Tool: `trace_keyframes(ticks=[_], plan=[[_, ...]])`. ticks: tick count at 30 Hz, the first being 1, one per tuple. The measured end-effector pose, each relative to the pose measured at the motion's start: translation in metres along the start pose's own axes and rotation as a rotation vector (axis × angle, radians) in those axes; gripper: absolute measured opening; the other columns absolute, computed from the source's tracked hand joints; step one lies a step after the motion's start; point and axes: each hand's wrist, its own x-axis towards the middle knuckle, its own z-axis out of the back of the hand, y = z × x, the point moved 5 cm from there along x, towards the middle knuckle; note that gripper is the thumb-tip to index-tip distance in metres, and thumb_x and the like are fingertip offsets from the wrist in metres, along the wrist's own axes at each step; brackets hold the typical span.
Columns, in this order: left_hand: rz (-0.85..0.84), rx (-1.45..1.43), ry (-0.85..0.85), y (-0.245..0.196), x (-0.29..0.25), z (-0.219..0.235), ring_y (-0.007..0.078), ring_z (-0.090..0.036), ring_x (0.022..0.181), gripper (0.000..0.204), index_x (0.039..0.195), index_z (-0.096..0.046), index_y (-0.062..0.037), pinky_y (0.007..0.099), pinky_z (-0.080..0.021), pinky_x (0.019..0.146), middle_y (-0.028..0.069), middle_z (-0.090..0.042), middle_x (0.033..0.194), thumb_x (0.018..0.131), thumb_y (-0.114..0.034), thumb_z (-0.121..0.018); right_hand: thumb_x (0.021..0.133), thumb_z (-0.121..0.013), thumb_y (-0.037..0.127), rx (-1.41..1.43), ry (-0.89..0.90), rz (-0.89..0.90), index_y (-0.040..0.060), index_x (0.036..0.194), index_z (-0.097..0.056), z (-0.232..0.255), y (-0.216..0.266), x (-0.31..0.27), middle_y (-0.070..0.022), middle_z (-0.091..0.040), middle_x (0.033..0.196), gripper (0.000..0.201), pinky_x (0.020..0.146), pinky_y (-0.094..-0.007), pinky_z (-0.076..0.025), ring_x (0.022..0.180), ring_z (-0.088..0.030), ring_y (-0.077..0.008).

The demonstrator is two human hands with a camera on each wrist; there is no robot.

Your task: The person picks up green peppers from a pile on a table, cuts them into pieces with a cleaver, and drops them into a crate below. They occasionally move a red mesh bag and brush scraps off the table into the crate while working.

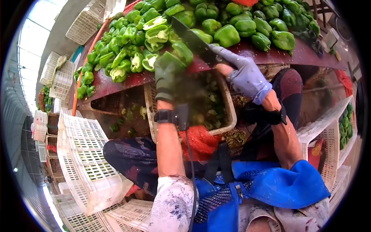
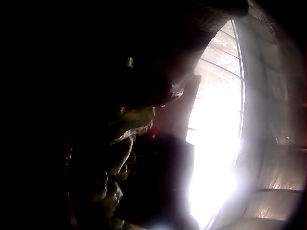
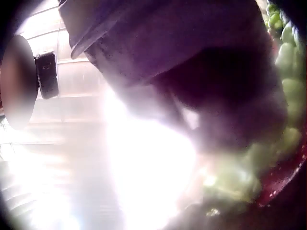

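Note:
In the head view my right hand (image 1: 249, 75), in a lavender glove, grips a broad-bladed knife (image 1: 195, 40). Its index finger lies along the blade, which points up and left over the peppers. My left hand (image 1: 167, 75), in a dark greenish glove, holds a green bell pepper (image 1: 182, 53) at the table's near edge, left of the blade; its fingers are blurred. Several cut-open peppers (image 1: 156, 33) lie just beyond it. The right wrist view is mostly filled by the lavender glove (image 3: 144, 48). Darkness hides most of the left wrist view.
Whole green peppers (image 1: 247, 27) are heaped across the dark red table (image 1: 309, 58). Below its edge, between the knees, stands a crate (image 1: 230, 110) with green scraps in it. White plastic crates (image 1: 83, 154) are stacked at the left, and more crates (image 1: 328, 150) stand at the right.

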Motion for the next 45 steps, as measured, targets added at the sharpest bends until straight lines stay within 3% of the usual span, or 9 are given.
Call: trace_keyframes(ticks=[12,14,18,22,28,31,36,40,45], plan=[[-0.193,-0.21,-0.03,-0.001,-0.001,0.009,0.029,-0.066,0.095,0.032,0.117,-0.059,-0.0116,0.0514,-0.06,0.079,0.0111,-0.065,0.111,0.086,-0.013,-0.062,0.089,-0.066,0.008,-0.164,0.155,-0.01,0.0075,0.138,-0.054,-0.022,-0.012,-0.016,-0.0261,-0.065,0.116,0.051,0.09,-0.0374,-0.05,0.105,-0.064,-0.0427],[-0.208,-0.428,-0.019,-0.015,0.018,0.02,0.0321,-0.065,0.099,0.034,0.12,-0.061,-0.0088,0.0506,-0.059,0.087,0.0153,-0.064,0.112,0.088,-0.02,-0.058,0.089,-0.067,0.007,-0.085,0.049,0.126,0.0079,0.139,-0.053,-0.025,-0.005,-0.009,-0.0235,-0.067,0.116,0.053,0.091,-0.0352,-0.05,0.107,-0.067,-0.0347],[-0.531,0.212,0.057,-0.08,0.098,0.052,0.0377,-0.055,0.117,0.051,0.131,-0.046,0.0026,0.0544,-0.051,0.102,0.0215,-0.051,0.129,0.093,-0.029,-0.059,0.09,-0.068,0.009,0.033,-0.071,0.134,0.006,0.139,-0.054,-0.014,0.008,0.001,-0.021,-0.067,0.121,0.051,0.096,-0.0321,-0.049,0.112,-0.066,-0.0201],[-0.273,-0.329,-0.335,-0.109,0.077,0.05,0.036,-0.058,0.113,0.048,0.13,-0.047,0.0025,0.0486,-0.053,0.1,0.022,-0.055,0.123,0.098,-0.031,-0.057,0.091,-0.066,0.007,0.005,-0.126,0.039,0.0024,0.139,-0.053,-0.001,-0.005,-0.002,-0.0175,-0.066,0.126,0.05,0.099,-0.0298,-0.046,0.115,-0.062,-0.0156],[-0.088,-0.256,-0.311,-0.015,0.057,0.021,0.0226,-0.067,0.085,0.02,0.113,-0.062,-0.0028,0.0377,-0.061,0.072,0.013,-0.068,0.1,0.097,-0.014,-0.06,0.095,-0.066,0.01,0.122,-0.246,-0.093,0.0021,0.14,-0.053,0.013,-0.013,-0.008,-0.0111,-0.064,0.132,0.048,0.101,-0.0284,-0.044,0.118,-0.056,-0.0117],[-0.155,-0.072,-0.206,-0.004,0.069,-0.006,0.0223,-0.066,0.094,0.022,0.116,-0.064,-0.0035,0.0358,-0.058,0.078,0.0113,-0.069,0.102,0.095,-0.008,-0.06,0.095,-0.067,0.011,0.097,-0.317,-0.051,0.0021,0.141,-0.052,0.023,-0.015,-0.01,-0.0077,-0.064,0.13,0.049,0.095,-0.0257,-0.046,0.109,-0.057,-0.0087],[-0.736,0.696,0.055,-0.024,0.078,-0.066,0.0331,-0.061,0.112,0.044,0.122,-0.063,-0.0032,0.0395,-0.048,0.1,0.0183,-0.064,0.122,0.08,-0.015,-0.065,0.095,-0.067,0.012,0.053,-0.424,0.037,0.0041,0.142,-0.052,0.037,-0.013,-0.015,-0.0055,-0.064,0.13,0.05,0.073,-0.0216,-0.05,0.089,-0.058,-0.0052],[-0.714,1.342,0.274,-0.047,0.073,-0.109,0.0347,-0.059,0.116,0.054,0.126,-0.063,-0.0168,0.0421,-0.05,0.097,0.0149,-0.061,0.128,0.073,-0.017,-0.073,0.094,-0.067,0.012,0.076,-0.397,0.023,0.0004,0.141,-0.052,0.041,-0.012,-0.017,-0.0103,-0.061,0.136,0.05,0.106,-0.0287,-0.041,0.124,-0.053,-0.0132],[-0.573,1.591,0.541,-0.051,0.096,-0.129,0.0372,-0.066,0.099,0.051,0.119,-0.066,-0.0182,0.0435,-0.053,0.088,0.015,-0.07,0.103,0.07,-0.025,-0.078,0.094,-0.068,0.011,0.077,-0.391,0.056,-0.0007,0.138,-0.053,0.037,-0.017,-0.018,-0.0114,-0.062,0.135,0.048,0.104,-0.029,-0.043,0.121,-0.056,-0.014]])
